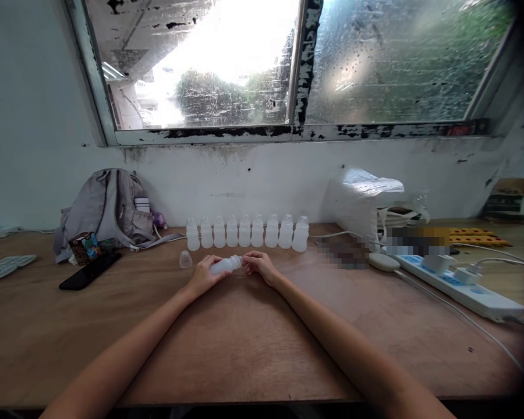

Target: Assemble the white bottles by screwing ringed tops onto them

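My left hand [205, 276] is wrapped round a frosted white baby bottle [222, 266], tilted on its side with its neck toward the right. At that neck end, the fingers of my right hand [261, 266] are pinched together; the small part between them is too small to make out. A clear dome-shaped cap [186, 259] sits on the table just left of my left hand. Behind my hands stands a row of several similar baby bottles [244, 233], upright and with clear caps on.
A grey backpack [109, 209] leans on the wall at the left, with a black phone [90, 271] and a small box [85, 247] before it. To the right lie a white power strip [463, 286] with cables, a white round device [383, 262] and a plastic bag [353, 201].
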`<state>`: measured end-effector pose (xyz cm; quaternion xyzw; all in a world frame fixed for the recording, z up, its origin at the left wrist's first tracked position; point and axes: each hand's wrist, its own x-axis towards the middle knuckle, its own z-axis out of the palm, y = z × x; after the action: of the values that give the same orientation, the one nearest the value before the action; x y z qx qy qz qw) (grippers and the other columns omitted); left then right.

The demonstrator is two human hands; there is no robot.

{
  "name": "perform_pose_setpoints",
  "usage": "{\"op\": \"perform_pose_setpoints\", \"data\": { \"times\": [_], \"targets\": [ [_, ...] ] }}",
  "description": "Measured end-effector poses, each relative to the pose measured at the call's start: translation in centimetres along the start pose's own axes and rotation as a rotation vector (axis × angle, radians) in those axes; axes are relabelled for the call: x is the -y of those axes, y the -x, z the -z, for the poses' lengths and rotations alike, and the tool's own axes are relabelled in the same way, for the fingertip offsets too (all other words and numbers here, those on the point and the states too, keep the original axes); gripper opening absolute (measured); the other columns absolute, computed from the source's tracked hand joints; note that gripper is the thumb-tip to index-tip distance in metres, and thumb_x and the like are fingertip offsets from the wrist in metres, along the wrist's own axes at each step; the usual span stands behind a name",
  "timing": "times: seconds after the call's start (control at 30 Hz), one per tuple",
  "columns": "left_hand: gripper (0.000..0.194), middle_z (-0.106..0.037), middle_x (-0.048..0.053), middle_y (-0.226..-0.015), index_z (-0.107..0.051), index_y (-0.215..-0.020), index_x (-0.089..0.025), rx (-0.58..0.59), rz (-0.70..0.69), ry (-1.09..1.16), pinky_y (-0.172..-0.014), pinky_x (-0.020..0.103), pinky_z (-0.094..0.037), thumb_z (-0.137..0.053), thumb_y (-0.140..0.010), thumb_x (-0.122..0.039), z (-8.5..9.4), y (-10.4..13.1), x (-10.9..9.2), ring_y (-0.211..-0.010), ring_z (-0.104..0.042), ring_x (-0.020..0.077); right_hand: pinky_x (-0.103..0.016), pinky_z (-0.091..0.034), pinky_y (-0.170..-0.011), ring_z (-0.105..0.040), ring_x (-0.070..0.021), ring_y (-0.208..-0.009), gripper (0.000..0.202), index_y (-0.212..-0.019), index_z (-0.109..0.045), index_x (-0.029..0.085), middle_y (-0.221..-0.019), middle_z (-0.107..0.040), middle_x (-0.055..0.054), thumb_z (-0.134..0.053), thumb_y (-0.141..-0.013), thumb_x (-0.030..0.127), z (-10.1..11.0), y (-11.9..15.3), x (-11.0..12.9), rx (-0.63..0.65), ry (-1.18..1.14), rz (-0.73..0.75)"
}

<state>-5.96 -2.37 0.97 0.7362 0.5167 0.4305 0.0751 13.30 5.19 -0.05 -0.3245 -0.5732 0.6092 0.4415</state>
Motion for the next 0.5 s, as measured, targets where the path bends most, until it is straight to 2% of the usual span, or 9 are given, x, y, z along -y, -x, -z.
{"op": "perform_pose_setpoints", "data": {
  "times": [0.1,0.3,0.5],
  "targets": [
    [0.035,-0.058,0.004,-0.088,-0.057,-0.091,-0.019,0.008,-0.019,-0.009,-0.076,0.031,-0.043,-0.062,-0.065,-0.041,0.09,0.05,-0.06,-0.083,-0.055,0.0189,-0.018,-0.035,-0.034,-0.045,-0.006,-0.036,0.022,-0.061,-0.052,0.014,-0.051,-0.055,0.002,-0.063,-0.062,0.033,-0.09,0.1,0.04,0.011,0.053,0.013],
    [0.036,-0.057,0.005,-0.09,-0.055,-0.094,-0.018,0.036,-0.109,-0.027,-0.076,0.03,-0.043,-0.061,-0.067,-0.042,0.17,0.21,-0.18,-0.083,-0.055,0.0182,-0.016,-0.017,-0.029,-0.028,-0.0027,-0.028,0.037,-0.047,-0.04,0.016,-0.034,-0.035,0.009,-0.055,-0.069,0.042,-0.28,0.39,0.19,0.012,0.159,0.055],
    [0.035,-0.057,0.005,-0.089,-0.056,-0.094,-0.018,0.04,-0.092,-0.01,-0.076,0.029,-0.043,-0.06,-0.068,-0.042,0.11,0.2,-0.1,-0.083,-0.055,0.0182,-0.017,-0.019,-0.032,-0.032,-0.0041,-0.03,0.032,-0.055,-0.044,0.016,-0.039,-0.042,0.008,-0.055,-0.071,0.041,-0.49,0.61,0.52,0.054,0.196,0.091]
  ]
}}
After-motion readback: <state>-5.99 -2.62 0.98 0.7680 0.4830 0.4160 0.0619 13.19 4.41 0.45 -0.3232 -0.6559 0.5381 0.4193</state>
